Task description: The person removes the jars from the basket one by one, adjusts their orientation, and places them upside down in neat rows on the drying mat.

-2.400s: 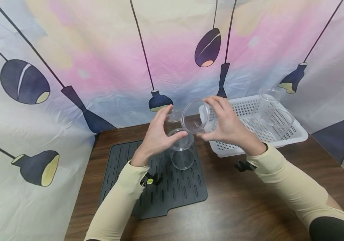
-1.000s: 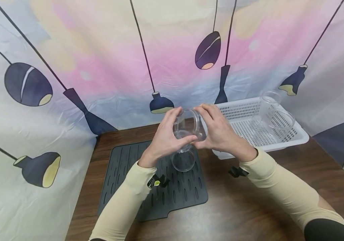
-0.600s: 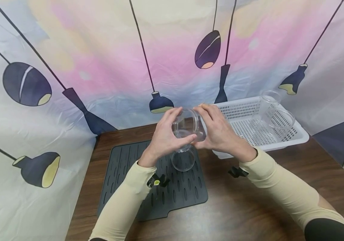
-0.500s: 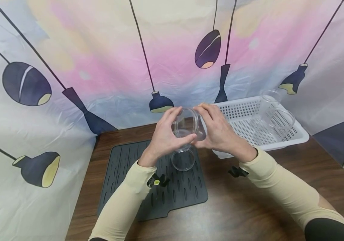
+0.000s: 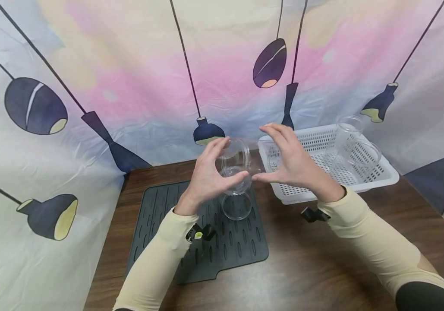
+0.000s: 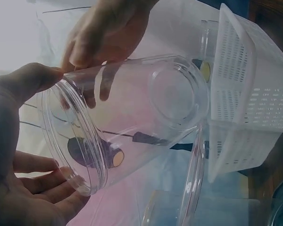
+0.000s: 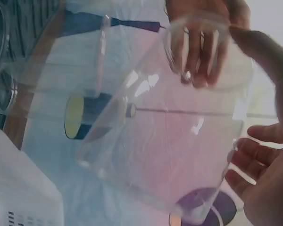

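Observation:
A clear jar [image 6: 132, 108] with a ringed rim is held in front of me. My left hand [image 5: 208, 175] pinches its rim between thumb and fingers, as the left wrist view shows sharply. To the right, my right hand [image 5: 293, 160] has thumb and fingers spread. In the right wrist view they lie along the edges of a blurred clear jar [image 7: 155, 122]; whether it is the same jar I cannot tell. Below the hands, another clear jar [image 5: 236, 207] stands on the dark grey ridged mat [image 5: 206, 259]. A further one behind it is hard to make out.
A white perforated basket [image 5: 373, 179] stands at the back right, with clear jars [image 5: 350, 138] at its right end. The wooden table [image 5: 303, 268] meets a printed curtain [image 5: 136, 65] behind and on both sides. Each wrist carries a small black camera.
The right hand first brought a jar to the left hand, and both held it close together. Now the right hand has shifted right and up, the left slightly left, and the gap between them has widened.

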Tool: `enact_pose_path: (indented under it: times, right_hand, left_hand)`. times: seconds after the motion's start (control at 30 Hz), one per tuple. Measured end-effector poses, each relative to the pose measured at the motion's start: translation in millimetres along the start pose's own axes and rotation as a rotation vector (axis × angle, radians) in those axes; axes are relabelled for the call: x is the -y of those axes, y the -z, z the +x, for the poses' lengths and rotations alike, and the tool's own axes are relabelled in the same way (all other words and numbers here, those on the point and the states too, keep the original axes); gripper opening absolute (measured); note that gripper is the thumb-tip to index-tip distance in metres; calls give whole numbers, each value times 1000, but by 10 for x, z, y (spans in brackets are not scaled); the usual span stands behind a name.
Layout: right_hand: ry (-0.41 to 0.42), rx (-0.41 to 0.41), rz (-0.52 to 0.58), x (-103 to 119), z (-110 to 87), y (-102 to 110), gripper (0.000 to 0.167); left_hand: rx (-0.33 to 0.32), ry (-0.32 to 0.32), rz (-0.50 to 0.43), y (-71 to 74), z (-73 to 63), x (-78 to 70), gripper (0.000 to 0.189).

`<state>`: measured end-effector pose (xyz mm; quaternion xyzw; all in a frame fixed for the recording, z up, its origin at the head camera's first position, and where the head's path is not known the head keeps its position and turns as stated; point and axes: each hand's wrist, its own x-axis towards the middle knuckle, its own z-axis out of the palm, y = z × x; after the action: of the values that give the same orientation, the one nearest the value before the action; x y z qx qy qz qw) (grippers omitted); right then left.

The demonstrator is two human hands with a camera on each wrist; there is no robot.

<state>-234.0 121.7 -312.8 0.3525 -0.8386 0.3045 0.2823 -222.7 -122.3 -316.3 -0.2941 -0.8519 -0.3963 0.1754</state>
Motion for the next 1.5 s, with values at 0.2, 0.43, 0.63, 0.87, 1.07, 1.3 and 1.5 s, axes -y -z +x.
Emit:
enact_pose_path:
  times: [0.2, 0.43, 0.63, 0.87, 1.07, 1.3, 1.5]
  right_hand:
    - [-103, -87, 423, -213, -40, 70, 94]
    - [-97, -237, 997, -494, -116, -6, 79]
    - [-92, -294, 1172, -631, -176, -87, 83]
    - [-117, -297, 1282, -693, -257, -216, 84]
    - [-102, -319, 1372, -706, -294, -312, 79]
    - [-140, -328, 1439, -689, -316, -375, 79]
    - [-153, -302, 1480, -646, -333, -423, 79]
  left_hand:
    - [-20, -10, -37, 39, -19, 25, 86]
    - [-21, -2, -85, 91, -13, 30, 85]
    - [-32, -3, -114, 130, -6, 43, 85]
    - [-32, -5, -129, 140, -8, 41, 84]
    - [-32, -18, -149, 134, -8, 47, 83]
    - [-37, -25, -180, 142, -5, 34, 83]
    - [-42, -29, -213, 150, 0, 23, 82]
